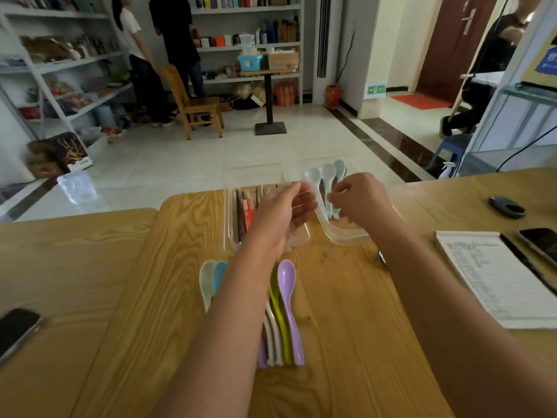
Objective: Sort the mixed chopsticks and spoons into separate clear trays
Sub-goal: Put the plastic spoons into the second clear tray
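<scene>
While left hand [283, 206] and right hand [358, 200] curl at the tray [346, 238], holds unclear, I log loose spoons [286, 285] at 6 o'clock, axis 12-to-6, left nearer.

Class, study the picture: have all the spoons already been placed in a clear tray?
No, the purple spoon, the green spoon and a few others lie loose on the wooden table.

Office-like workroom with open storage. White shelves [250, 45] on the far wall hold boxes, bottles and bins; a second rack [60, 64] at left is equally crowded. Tiled floor [180, 158], a green exit sign [374, 90] low on a pillar and a brown door [452, 40] mark a shared building. Wooden tables [90, 267] carry desk items: a notebook [494, 276] and a phone [18, 330].
</scene>
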